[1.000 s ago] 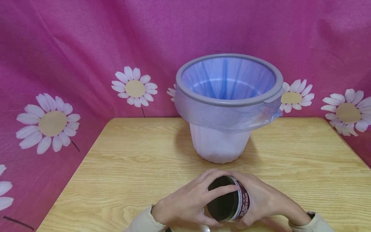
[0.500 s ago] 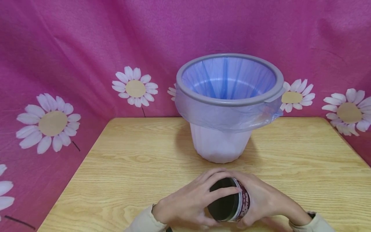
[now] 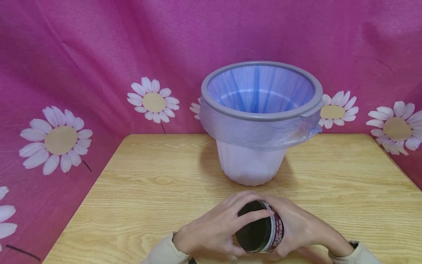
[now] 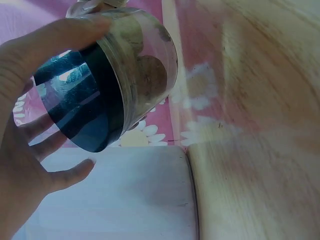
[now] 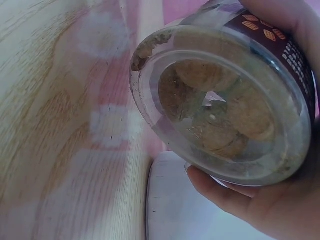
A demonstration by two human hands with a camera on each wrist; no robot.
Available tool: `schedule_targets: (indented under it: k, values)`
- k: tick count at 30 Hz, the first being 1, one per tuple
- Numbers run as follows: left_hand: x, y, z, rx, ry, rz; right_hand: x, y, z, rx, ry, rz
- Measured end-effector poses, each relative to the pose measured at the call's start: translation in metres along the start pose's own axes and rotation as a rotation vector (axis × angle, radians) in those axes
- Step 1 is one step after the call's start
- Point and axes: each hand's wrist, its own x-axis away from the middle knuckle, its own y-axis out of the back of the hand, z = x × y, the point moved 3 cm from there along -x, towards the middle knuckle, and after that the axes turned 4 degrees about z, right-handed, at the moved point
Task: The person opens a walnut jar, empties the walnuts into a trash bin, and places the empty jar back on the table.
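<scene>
A clear plastic jar (image 5: 220, 115) with a dark, shiny lid (image 3: 254, 227) is tilted on its side between both hands, low in the head view. Round brown biscuits (image 5: 215, 125) show through its base and wall. Its maroon label (image 3: 278, 231) carries orange biscuit pictures. The left hand (image 3: 221, 223) grips the lid end, one finger stretched across the lid's face and the others spread about its rim. At the label end, the right hand (image 3: 296, 223) holds the jar's body, thumb and fingers on opposite sides.
Just beyond the hands, a white bin (image 3: 250, 165) with a grey rim and blue liner (image 3: 260, 91) stands on the wooden table (image 3: 148, 183). A pink flowered cloth (image 3: 99, 55) surrounds the table's back and sides. A smooth white surface (image 4: 125, 195) fills the lower left wrist view.
Both hands and the jar stay almost in place, with slight shifts of the left finger across the lid. A small pale glint below the left hand, seen earliest, no longer shows.
</scene>
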Motion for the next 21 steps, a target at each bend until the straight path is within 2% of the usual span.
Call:
schedule_targets:
  k: [3, 6, 10, 13, 17, 21]
  values:
    - [0.0001, 0.0002, -0.0001, 0.014, -0.005, 0.012, 0.0003, -0.0006, 0.0001, -0.03, 0.02, 0.007]
    - [0.0003, 0.0005, 0.0004, 0.025, 0.005, 0.019, 0.0003, -0.0012, -0.0001, -0.07, -0.001, 0.023]
    - [0.0007, 0.0, 0.0007, 0.023, 0.013, 0.021, 0.0009, -0.0006, 0.0, -0.022, -0.027, 0.012]
    - [0.0005, -0.0008, 0.0003, 0.038, 0.006, 0.019, -0.0001, -0.0005, 0.0003, -0.006, 0.006, 0.004]
    - [0.0006, -0.0007, 0.0005, 0.029, 0.007, 0.026, -0.0017, -0.0011, -0.0003, -0.051, 0.045, 0.013]
    - [0.001, 0.0002, 0.001, -0.005, 0.018, 0.02, -0.0021, -0.0011, -0.0015, -0.075, 0.035, 0.023]
